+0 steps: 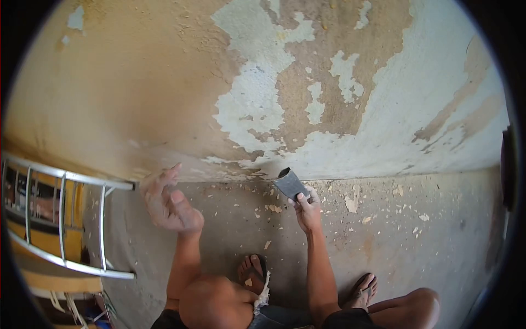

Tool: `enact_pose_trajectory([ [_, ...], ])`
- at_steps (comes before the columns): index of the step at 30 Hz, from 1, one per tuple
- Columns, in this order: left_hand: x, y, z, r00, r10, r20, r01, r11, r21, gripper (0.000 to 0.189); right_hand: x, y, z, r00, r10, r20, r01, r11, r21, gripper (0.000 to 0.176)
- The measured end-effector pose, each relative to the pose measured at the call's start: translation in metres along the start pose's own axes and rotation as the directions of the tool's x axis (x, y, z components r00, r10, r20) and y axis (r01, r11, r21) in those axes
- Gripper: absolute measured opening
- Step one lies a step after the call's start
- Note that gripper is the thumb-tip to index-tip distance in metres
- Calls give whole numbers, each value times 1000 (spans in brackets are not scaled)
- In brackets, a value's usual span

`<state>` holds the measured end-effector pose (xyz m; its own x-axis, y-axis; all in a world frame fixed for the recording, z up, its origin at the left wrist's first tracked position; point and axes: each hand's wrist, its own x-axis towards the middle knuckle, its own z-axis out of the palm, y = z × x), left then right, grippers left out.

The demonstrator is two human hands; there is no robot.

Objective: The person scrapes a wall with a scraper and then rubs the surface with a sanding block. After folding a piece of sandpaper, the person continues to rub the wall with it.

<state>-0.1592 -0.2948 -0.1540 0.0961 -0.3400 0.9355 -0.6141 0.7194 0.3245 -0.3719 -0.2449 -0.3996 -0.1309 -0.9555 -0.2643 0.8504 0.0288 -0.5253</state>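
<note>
My right hand (307, 209) grips a dark grey, flat, sleeve-like piece (291, 185) with a hollow upper end. My thumb lies on its face, and its far end points up toward the base of the wall (350, 156). Left of it, my left hand (170, 202) is raised near the wall's foot, slightly blurred. Its fingers are bent but apart, and nothing shows in them. Paint on the wall is peeling in irregular pale and brown patches.
Paint flakes (352, 204) lie scattered over the concrete floor (394, 247) along the wall. A metal ladder (63, 219) is at the left. My sandaled feet (252, 270) are below my hands. A dark object (508, 167) stands at the right edge.
</note>
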Motion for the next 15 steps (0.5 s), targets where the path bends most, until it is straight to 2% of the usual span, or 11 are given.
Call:
enact_pose_trajectory([
  [3, 17, -18, 21, 978, 208, -7, -208, 976, -69, 33, 5, 7, 14, 1000, -3, 26, 3, 1000, 13, 26],
  [4, 23, -23, 23, 980, 197, -10, -197, 976, -94, 33, 2, 9, 18, 1000, -22, 7, 22, 1000, 4, 26],
  [6, 43, -30, 38, 976, 217, -1, -212, 957, -199, 33, 0, 15, 31, 995, -84, -59, 94, 977, 193, 29],
  [8, 53, -26, 35, 971, 218, 98, -183, 941, -285, 34, -3, 24, 42, 983, -151, -105, 174, 950, 259, 33],
  [10, 50, -23, 37, 990, 114, 85, -81, 942, -326, 34, -4, 31, 48, 990, -127, -69, 144, 910, 388, 38],
  [11, 47, -22, 36, 987, 131, 98, -90, 936, -340, 34, -5, 29, 36, 995, -98, 32, 86, 958, 273, 42],
  [12, 40, -24, 36, 986, 136, 96, -93, 929, -359, 34, -6, 26, 24, 993, -117, 25, 105, 956, 273, 42],
  [14, 17, -32, 35, 994, 83, 70, -58, 951, -303, 34, -6, 16, 7, 988, -154, 4, 153, 982, 112, 42],
  [15, 5, -33, 38, 994, 84, 66, -61, 953, -296, 34, -11, 14, 3, 981, -184, -64, 190, 975, 112, 40],
])
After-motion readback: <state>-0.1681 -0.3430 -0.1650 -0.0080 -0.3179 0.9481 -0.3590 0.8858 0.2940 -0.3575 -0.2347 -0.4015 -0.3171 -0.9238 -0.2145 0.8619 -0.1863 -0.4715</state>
